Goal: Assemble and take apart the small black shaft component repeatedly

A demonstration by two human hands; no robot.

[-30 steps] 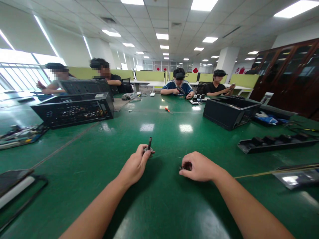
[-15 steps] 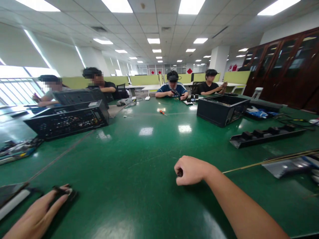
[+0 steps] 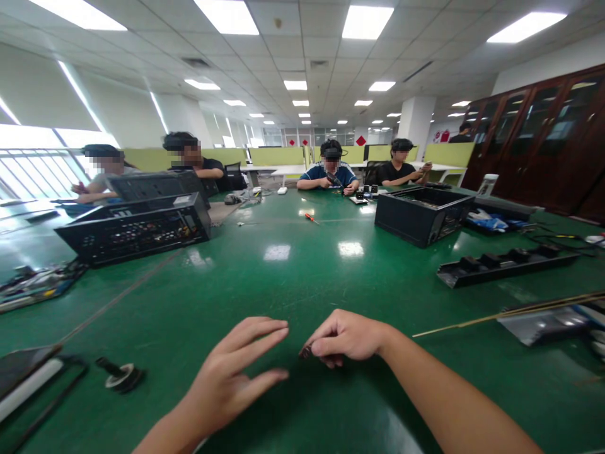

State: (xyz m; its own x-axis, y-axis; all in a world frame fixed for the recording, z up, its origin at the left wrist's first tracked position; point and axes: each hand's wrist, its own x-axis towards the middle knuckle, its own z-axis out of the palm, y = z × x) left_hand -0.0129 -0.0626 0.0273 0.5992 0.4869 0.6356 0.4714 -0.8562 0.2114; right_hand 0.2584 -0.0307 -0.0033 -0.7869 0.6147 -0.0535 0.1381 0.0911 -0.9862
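Note:
My left hand (image 3: 234, 372) hovers over the green table (image 3: 283, 284) with fingers stretched out and apart, holding nothing. Just right of it, my right hand (image 3: 347, 338) is curled with thumb and fingers pinched on a small dark part (image 3: 305, 351) that barely shows at the fingertips. A small black piece with a round base and a short stem (image 3: 118, 375) lies on the table at the lower left, away from both hands.
A black computer case (image 3: 137, 224) lies at the left, another open case (image 3: 420, 214) at the right, with a long black panel (image 3: 505, 265) nearer. An orange screwdriver (image 3: 309, 218) lies mid-table. Several people sit at the far side. A flat dark panel (image 3: 28, 372) lies at lower left.
My left hand set the black stemmed piece down at the lower left and came back beside my right hand, now open. My right hand stayed closed and shifted slightly nearer.

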